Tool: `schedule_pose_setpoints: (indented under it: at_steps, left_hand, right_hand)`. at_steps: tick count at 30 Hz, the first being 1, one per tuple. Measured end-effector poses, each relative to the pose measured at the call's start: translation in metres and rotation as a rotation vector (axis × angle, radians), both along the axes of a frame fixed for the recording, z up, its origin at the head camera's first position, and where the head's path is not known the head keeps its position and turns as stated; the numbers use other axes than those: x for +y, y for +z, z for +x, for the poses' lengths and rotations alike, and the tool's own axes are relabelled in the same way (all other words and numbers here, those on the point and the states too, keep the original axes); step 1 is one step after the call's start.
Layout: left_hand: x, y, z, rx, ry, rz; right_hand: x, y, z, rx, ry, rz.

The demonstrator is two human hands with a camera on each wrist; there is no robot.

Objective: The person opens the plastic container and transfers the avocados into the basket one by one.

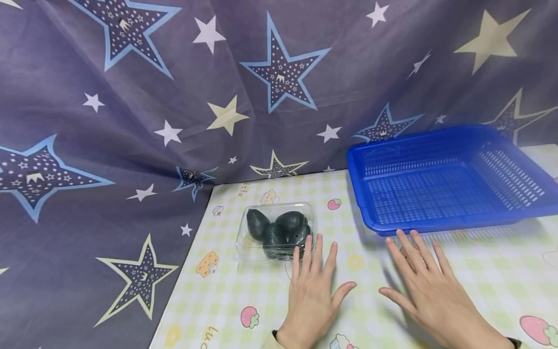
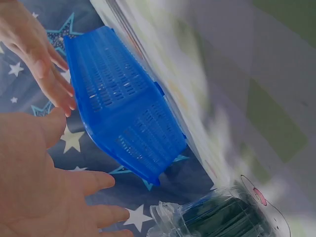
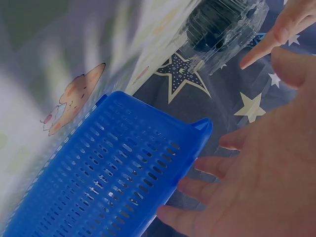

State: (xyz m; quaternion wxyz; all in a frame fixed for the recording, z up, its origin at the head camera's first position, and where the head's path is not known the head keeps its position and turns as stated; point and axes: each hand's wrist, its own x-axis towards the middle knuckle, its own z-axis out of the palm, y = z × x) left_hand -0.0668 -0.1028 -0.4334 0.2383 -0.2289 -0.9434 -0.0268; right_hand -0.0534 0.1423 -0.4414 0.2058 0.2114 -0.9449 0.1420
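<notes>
A clear plastic box (image 1: pixel 245 242) holding several dark green, egg-shaped fruits (image 1: pixel 291 226) stands on the table's left part. In the head view my left hand (image 1: pixel 310 295) is spread over the tablecloth, its fingertips overlapping the box's near right corner; whether they touch it I cannot tell. My right hand (image 1: pixel 440 291) is spread too, fingers pointing at the near rim of a blue plastic basket (image 1: pixel 418 225). Neither hand holds anything. The right wrist view shows the fingers (image 3: pixel 207 190) beside the basket's rim; contact is unclear. The basket has slotted sides and a grid bottom.
A checked tablecloth (image 1: pixel 270 291) with strawberry and cake prints covers the table. Behind it and to the left hangs a dark curtain (image 1: pixel 174 116) patterned with stars. The basket occupies the back right, close to the curtain.
</notes>
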Motion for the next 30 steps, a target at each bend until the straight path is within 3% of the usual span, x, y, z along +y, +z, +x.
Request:
schedule_pose_setpoints:
  at_steps: [14,30]
  left_hand:
    - [-0.007,0.0,-0.004,0.005,-0.008,-0.017]
    - [-0.041,0.01,-0.009,-0.089,0.008,-0.02]
  right_hand:
    - [-0.005,0.005,-0.005,0.034,0.018,-0.009]
    - [-0.021,0.019,-0.016,0.093,0.093,0.007]
